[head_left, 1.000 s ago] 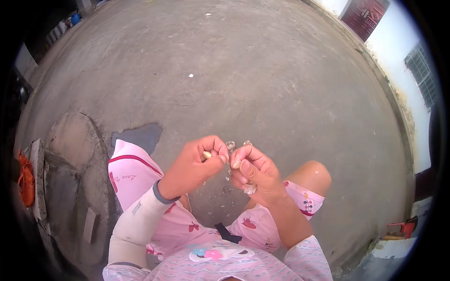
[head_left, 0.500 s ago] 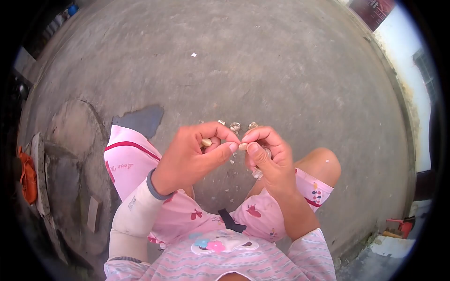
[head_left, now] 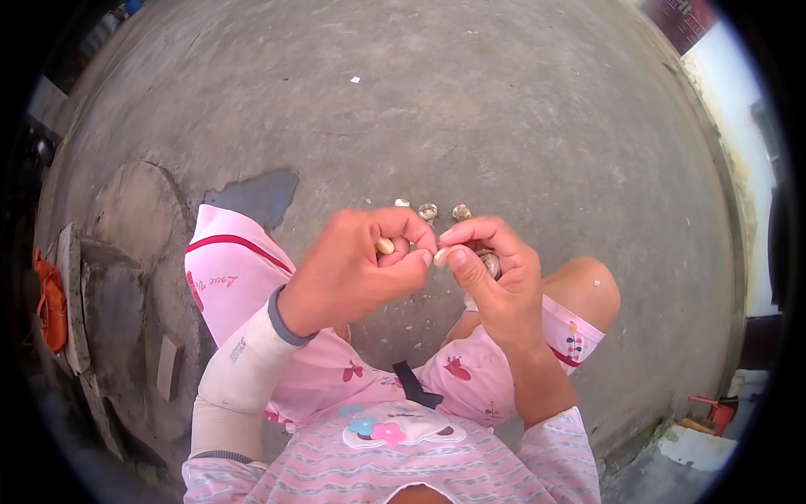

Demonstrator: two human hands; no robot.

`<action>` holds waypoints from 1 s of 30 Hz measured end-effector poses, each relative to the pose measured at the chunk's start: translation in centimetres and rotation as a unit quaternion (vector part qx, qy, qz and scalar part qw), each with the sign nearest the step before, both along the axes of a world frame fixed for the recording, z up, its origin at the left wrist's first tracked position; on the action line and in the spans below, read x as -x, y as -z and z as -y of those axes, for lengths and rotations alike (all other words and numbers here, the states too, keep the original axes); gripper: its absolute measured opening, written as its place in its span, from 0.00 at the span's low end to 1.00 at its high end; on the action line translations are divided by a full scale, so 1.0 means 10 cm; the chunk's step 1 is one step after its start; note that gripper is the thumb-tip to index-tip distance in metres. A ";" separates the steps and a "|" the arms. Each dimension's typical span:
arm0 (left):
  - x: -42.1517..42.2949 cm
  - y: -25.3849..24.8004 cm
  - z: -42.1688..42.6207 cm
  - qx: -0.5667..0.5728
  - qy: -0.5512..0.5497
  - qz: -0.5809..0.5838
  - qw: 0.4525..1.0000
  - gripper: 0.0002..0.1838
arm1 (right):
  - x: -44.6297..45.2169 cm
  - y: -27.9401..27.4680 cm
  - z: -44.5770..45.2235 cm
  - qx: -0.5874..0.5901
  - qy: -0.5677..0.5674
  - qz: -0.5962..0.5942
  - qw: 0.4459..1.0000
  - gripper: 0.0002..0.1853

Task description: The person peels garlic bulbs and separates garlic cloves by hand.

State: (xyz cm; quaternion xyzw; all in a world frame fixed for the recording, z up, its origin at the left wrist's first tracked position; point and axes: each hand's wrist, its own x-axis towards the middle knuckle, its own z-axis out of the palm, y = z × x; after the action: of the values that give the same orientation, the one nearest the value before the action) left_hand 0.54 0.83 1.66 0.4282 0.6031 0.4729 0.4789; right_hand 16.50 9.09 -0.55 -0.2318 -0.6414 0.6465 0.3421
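Note:
My left hand (head_left: 369, 260) is closed, with a pale yellowish clove (head_left: 385, 245) tucked in its curled fingers. Its thumb and index fingertips meet the small whitish clove (head_left: 441, 256) that my right hand (head_left: 499, 277) pinches between thumb and index finger. Held in the palm of my right hand is a garlic-like bulb piece (head_left: 490, 265) with papery skin, partly hidden by the fingers. On the ground just beyond the hands lie a brownish-white bulb piece (head_left: 428, 212), another one (head_left: 461, 212) and a smaller whitish piece (head_left: 402, 202).
Concrete ground (head_left: 537, 126) stretches ahead, with skin flakes between my legs. An orange bag (head_left: 50, 307) hangs at the left beside stone slabs (head_left: 74, 294). A red object (head_left: 719, 413) lies at the lower right, near a white wall (head_left: 735, 92).
The view has tilted down, so the hands and ground pieces sit higher in it. Both hands stay together, and the clove between the fingertips has turned and looks whiter.

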 end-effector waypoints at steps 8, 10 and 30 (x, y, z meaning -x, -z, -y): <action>-0.01 0.03 -0.02 -0.047 -0.051 0.060 0.996 0.01 | 0.03 0.01 0.01 -0.194 0.040 0.000 0.980 0.09; -0.01 0.01 -0.01 -0.038 -0.036 0.057 0.997 0.01 | 0.03 0.07 0.04 -0.157 0.041 -0.010 0.987 0.08; -0.07 0.09 -0.01 -0.121 -0.080 -0.104 0.984 0.06 | 0.00 0.01 0.02 -0.099 0.063 0.050 0.992 0.07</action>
State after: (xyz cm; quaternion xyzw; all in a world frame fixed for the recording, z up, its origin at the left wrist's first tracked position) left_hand 1.21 0.95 0.79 0.4803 0.6203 0.5316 0.3191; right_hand 16.48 8.87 -0.65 -0.2687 -0.7025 0.5447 0.3710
